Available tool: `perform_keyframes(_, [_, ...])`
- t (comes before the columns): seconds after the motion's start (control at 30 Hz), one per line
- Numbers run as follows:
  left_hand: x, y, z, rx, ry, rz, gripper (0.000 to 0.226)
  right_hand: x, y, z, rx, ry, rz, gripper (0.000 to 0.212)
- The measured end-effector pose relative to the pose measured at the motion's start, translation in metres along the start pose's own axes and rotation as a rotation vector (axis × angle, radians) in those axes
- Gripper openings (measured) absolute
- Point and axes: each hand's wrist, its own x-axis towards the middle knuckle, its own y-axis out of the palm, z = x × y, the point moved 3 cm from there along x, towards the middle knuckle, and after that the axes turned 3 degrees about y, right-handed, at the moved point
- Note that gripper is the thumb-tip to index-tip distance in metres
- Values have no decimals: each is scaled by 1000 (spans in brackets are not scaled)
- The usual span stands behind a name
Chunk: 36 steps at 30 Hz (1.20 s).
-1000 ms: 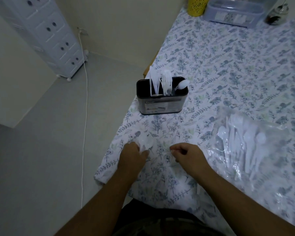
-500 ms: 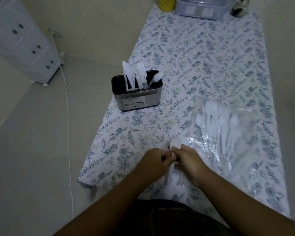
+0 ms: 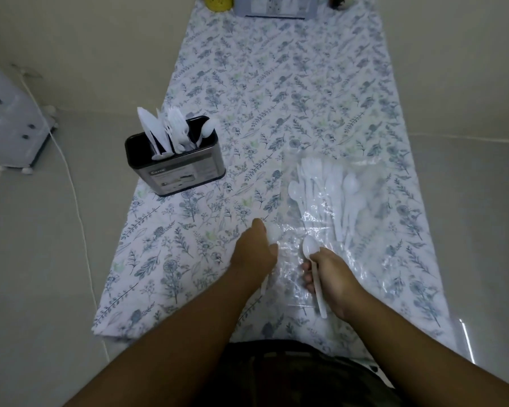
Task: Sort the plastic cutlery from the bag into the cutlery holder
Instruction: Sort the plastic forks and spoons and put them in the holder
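A black cutlery holder (image 3: 185, 174) stands at the table's left edge with white plastic knives, forks and a spoon upright in it. A clear plastic bag (image 3: 365, 230) lies flat to its right, with several white spoons and forks (image 3: 332, 186) inside. My right hand (image 3: 332, 274) rests at the bag's near end, shut on a white spoon (image 3: 311, 251) whose bowl points away from me. My left hand (image 3: 254, 254) is just left of the bag, closed on another white spoon (image 3: 274, 235), its handle sticking out under the palm.
A floral tablecloth (image 3: 276, 98) covers the narrow table. At the far end stand a yellow cup (image 3: 218, 1), a grey lidded box (image 3: 276, 7) and a small dark jar (image 3: 340, 1). A white drawer unit (image 3: 9, 127) and a cable (image 3: 71, 186) are on the floor to the left.
My hands were together at the bag's near corner holding spoons; they have now come apart, each with one spoon. The view has shifted to the right.
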Motion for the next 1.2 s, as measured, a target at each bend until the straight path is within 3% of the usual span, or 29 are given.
perform_keyframes(0.17, [-13, -9, 5, -153, -25, -76, 4, 1, 5, 7, 100, 8, 101, 31])
perform_keyframes(0.3, [-29, -6, 2, -414, -117, -73, 12, -6, 29, 18, 53, -74, 225, 30])
perform_keyframes(0.4, [-30, -15, -1, -460, -161, -197, 17, -15, 41, 28, -8, -153, 280, 35])
perform_keyframes(0.63, [-28, -38, 4, -529, -207, -304, 20, -17, 63, 33, -65, -282, 427, 33])
perform_keyframes(0.8, [-29, -44, 4, -547, -147, -260, 11, -14, 64, 31, -37, -289, 314, 36])
perform_keyframes(0.93, [-34, -43, 2, -626, -118, -193, 25, -12, 63, 31, -41, -319, 251, 41])
perform_keyframes(1.07, [-37, -51, 8, -492, -3, -210, 9, -11, 68, 33, -18, -307, 253, 36])
perform_keyframes(1.2, [-22, -91, 4, -439, 131, -266, 21, -14, 88, 66, -77, -414, 266, 36])
